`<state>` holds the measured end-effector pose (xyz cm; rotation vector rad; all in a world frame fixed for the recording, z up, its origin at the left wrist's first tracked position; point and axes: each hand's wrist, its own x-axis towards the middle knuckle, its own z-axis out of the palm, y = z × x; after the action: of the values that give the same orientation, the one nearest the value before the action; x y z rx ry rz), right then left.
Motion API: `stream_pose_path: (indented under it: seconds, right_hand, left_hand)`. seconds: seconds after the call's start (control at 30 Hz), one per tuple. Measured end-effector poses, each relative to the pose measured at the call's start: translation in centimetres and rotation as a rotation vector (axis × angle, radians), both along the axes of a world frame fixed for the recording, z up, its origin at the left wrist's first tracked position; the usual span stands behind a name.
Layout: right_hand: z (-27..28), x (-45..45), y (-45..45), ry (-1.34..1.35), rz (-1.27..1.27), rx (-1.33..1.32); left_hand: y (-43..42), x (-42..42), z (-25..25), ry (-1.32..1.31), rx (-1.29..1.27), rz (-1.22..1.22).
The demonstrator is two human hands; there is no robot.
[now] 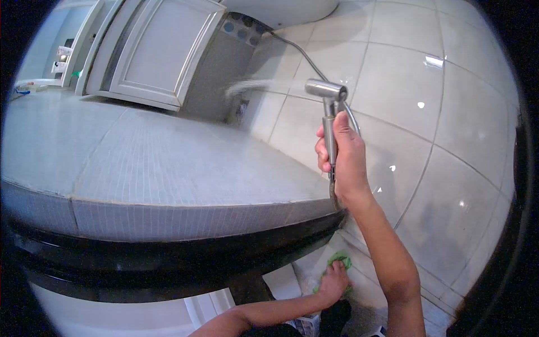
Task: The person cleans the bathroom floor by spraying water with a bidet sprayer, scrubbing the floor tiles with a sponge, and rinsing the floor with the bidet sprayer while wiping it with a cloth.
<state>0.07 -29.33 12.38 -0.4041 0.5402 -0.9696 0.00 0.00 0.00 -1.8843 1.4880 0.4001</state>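
Observation:
My right hand (349,160) is wrapped round the handle of a metal hand sprayer (329,123), thumb near its head. A jet of water (252,85) leaves the sprayer toward the left, beside the cabinet. Lower down, my left hand (335,282) is closed on a crumpled green cloth (340,259), low against the pale surface below the dark ledge. The fingertips of my left hand are partly hidden. A metal hose (303,51) runs from the top behind the sprayer.
White tiles (393,84) with wet shine fill the right side. A pale tiled ledge (168,163) with a dark edge (168,258) crosses the left. A white cabinet (163,50) stands at the upper left, and small items (25,89) lie at the far left.

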Motion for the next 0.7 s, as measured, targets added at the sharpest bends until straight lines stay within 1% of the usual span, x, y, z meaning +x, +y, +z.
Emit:
stream_pose_path:
  seconds: [0.07,0.1,0.17,0.2,0.3,0.4,0.43,0.57,0.63,0.67,0.7]
  right_hand:
    - [-0.1,-0.5,-0.1,-0.054,-0.109,0.004]
    - [-0.8,-1.0,-0.1,-0.013,-0.107,-0.025]
    - [-0.9,-1.2,-0.1,-0.013,-0.194,0.002]
    - [-0.9,-1.5,0.0,-0.002,-0.216,0.029]
    - [-1.1,-2.4,0.1,0.062,-0.218,0.038]
    - [-0.6,-3.8,0.3,0.167,-0.154,0.033]
    - [-0.5,-4.1,0.5,0.218,-0.119,0.042]
    - [-0.9,-5.0,1.1,0.245,-0.182,0.038]
    - [-1.2,-5.5,1.3,0.210,-0.248,0.066]
    - [-1.3,-5.9,1.5,0.214,-0.249,0.063]
    - [-1.3,-6.4,1.7,0.261,-0.174,0.061]
  left_hand:
    - [0.0,-0.4,-0.1,-0.006,-0.054,-0.008]
    - [-0.2,-1.1,-1.9,0.037,-0.081,-0.005]
    - [0.2,-0.6,-2.6,0.010,-0.143,-0.135]
    - [0.1,-0.9,-2.4,0.016,-0.144,-0.136]
    - [-0.2,-1.2,-1.7,0.016,-0.194,-0.065]
    - [-0.3,-1.4,-1.3,0.021,-0.175,-0.049]
    - [-0.4,-1.4,-1.3,0.041,-0.164,-0.010]
    - [-0.5,-1.2,-1.3,0.134,-0.147,0.084]
    - [-0.4,-1.2,-1.5,0.146,-0.152,0.087]
    - [-0.3,-1.2,-1.6,0.149,-0.156,0.091]
    - [-0.2,-1.2,-1.8,0.154,-0.159,0.090]
